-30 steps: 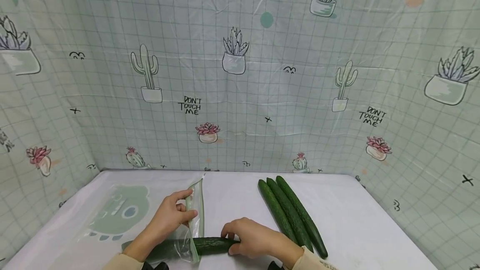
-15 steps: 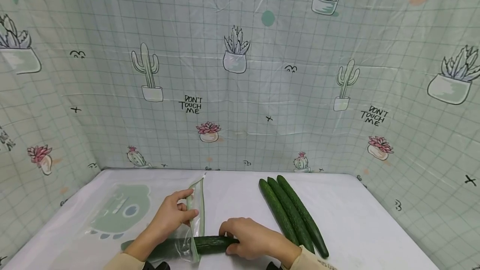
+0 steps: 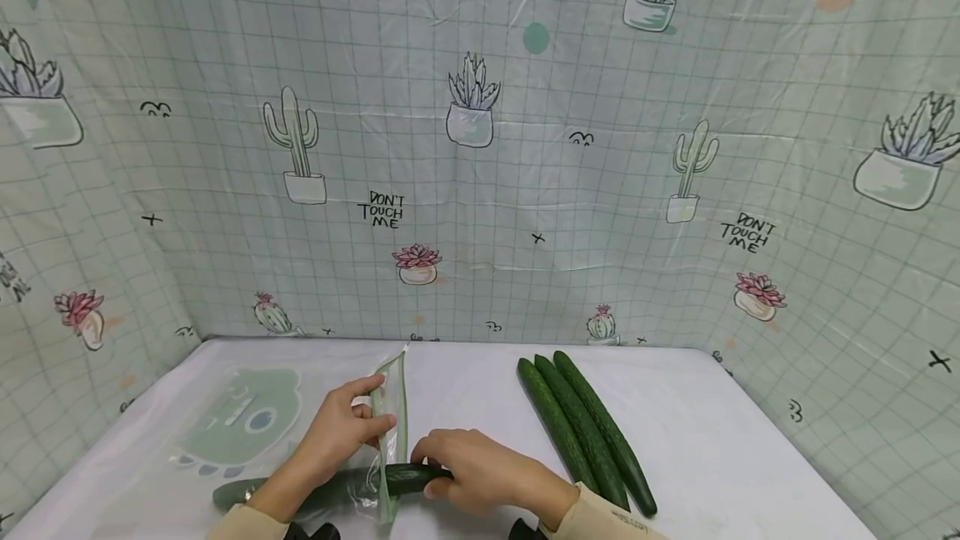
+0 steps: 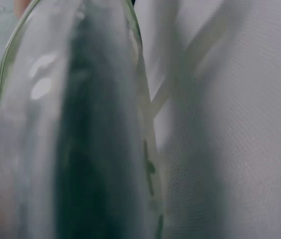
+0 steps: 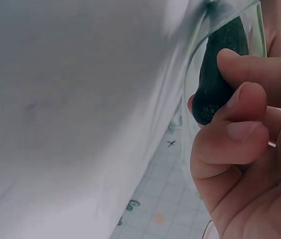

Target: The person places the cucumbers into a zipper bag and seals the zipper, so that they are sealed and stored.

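Dark green skin shows between the fingers (image 5: 254, 72) of your right hand (image 3: 483, 469), which grasp one end of a cucumber (image 3: 405, 480) and press it from opposite sides. The blunt tip peeks out of that grip in the right wrist view. Your left hand (image 3: 339, 433) has hold of the rim of a clear bag (image 3: 399, 432), index finger higher up the edge and thumb below it; the left wrist view is blurred and close, so how firmly those fingers pinch is hard to judge.

The cucumber lies crosswise in front of you, most of its length inside the bag and visible through the film, with only the right end sticking out past the mouth into your right hand. Your left forearm crosses over it, and its far tip shows beyond your wrist on the left. The bag's mouth, edged in pale green, stands raised and parted toward your right hand, while the rest spreads leftward over the desk (image 3: 720, 448), bearing a green one-eyed monster print (image 3: 240, 419).

To the right of your right hand, apart from the bag, three more cucumbers (image 3: 581, 430) lie side by side, slanting away from you. Cream sleeves (image 3: 596, 515) cover your arms. Behind the desk hangs a pale gridded backdrop (image 3: 495, 190), decorated with potted cacti, succulents and the words "DON'T TOUCH ME".
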### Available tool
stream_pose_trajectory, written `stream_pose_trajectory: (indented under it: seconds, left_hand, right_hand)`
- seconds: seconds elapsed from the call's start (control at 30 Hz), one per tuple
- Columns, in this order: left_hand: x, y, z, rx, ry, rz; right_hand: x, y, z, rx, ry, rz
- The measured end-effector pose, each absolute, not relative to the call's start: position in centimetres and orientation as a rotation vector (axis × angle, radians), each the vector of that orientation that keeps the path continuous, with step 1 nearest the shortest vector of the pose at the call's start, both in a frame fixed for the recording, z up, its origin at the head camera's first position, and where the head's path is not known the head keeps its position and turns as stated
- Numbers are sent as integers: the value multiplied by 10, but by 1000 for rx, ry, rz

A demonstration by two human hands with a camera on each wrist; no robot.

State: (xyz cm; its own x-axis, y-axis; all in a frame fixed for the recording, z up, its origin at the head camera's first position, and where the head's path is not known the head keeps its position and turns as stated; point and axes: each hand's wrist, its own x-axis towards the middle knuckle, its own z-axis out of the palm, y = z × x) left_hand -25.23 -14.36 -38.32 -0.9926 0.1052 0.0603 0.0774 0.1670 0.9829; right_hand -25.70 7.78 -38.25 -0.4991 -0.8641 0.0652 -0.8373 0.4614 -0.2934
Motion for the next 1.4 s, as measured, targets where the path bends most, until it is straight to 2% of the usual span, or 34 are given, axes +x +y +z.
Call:
stream_pose_trajectory:
  seconds: [0.43, 0.9, 1.4]
  left_hand:
    - [-254, -147, -384, 150, 2382, 1994]
    - [-255, -145, -385, 119, 2418, 1971]
    - [-252, -154, -382, 213, 2336, 1985]
  right_hand:
    - [-269, 54, -390, -1385, 2497, -431]
    - [-281, 57, -395, -1559, 2335, -505]
    - [-281, 41, -398, -1387, 2402, -584]
